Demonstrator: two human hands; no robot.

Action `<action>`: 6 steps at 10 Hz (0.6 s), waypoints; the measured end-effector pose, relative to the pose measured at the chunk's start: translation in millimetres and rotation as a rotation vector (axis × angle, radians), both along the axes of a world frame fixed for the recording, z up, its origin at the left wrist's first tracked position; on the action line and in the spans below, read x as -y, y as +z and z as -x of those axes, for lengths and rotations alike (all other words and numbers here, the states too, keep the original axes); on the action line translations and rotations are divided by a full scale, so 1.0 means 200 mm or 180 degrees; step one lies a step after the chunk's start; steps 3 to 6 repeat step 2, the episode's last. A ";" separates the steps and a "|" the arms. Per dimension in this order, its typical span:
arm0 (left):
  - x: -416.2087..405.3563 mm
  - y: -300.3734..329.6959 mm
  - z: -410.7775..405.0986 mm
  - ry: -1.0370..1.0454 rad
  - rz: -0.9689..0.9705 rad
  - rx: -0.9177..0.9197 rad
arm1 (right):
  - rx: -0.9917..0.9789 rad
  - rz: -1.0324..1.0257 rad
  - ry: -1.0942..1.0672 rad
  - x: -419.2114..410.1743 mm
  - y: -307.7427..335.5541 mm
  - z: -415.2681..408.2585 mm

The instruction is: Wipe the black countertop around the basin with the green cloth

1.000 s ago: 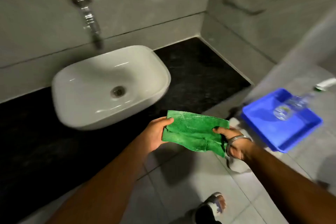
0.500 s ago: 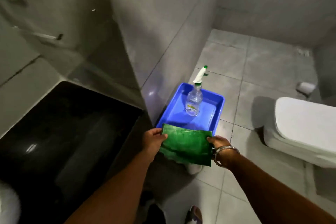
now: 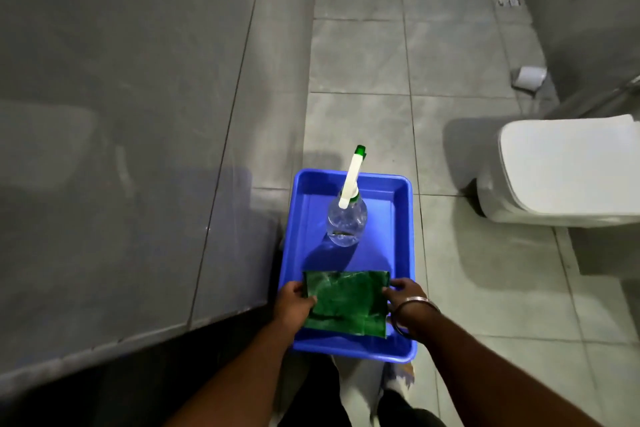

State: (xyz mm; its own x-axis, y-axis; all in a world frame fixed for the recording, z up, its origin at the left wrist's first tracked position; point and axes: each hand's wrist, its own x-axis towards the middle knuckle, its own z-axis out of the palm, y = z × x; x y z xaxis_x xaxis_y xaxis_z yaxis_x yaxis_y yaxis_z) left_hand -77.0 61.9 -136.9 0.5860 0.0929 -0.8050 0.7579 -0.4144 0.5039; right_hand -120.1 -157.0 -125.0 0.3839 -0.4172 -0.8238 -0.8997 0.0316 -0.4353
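Note:
The folded green cloth [image 3: 346, 302] is spread flat over the near end of a blue tray [image 3: 405, 218]. My left hand [image 3: 294, 302] grips its left edge and my right hand [image 3: 405, 298], with a metal bangle at the wrist, grips its right edge. Whether the cloth rests on the tray floor or hangs just above it I cannot tell. A strip of the black countertop [image 3: 121, 378] shows at the bottom left, below the grey wall. The basin is out of view.
A clear spray bottle [image 3: 347, 218] with a white and green trigger stands upright in the tray's middle. The tray sits on something white above the grey tiled floor. A white toilet [image 3: 561, 170] is at the right, a paper roll [image 3: 528, 77] beyond it.
My view has swung right, from the basin and countertop to the tray. Both hands have carried the cloth from in front of the counter down over the tray's near end.

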 end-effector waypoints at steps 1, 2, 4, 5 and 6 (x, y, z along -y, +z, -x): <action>0.00 0.08 -0.06 -0.1005 -0.0668 0.0084 | -0.0209 0.0759 0.1047 0.04 0.06 -0.04; 0.07 0.29 -0.28 -0.1437 -0.0970 0.0725 | 0.0341 0.1284 0.1471 0.11 0.27 -0.24; 0.07 0.29 -0.28 -0.1437 -0.0970 0.0725 | 0.0341 0.1284 0.1471 0.11 0.27 -0.24; 0.07 0.29 -0.28 -0.1437 -0.0970 0.0725 | 0.0341 0.1284 0.1471 0.11 0.27 -0.24; 0.07 0.29 -0.28 -0.1437 -0.0970 0.0725 | 0.0341 0.1284 0.1471 0.11 0.27 -0.24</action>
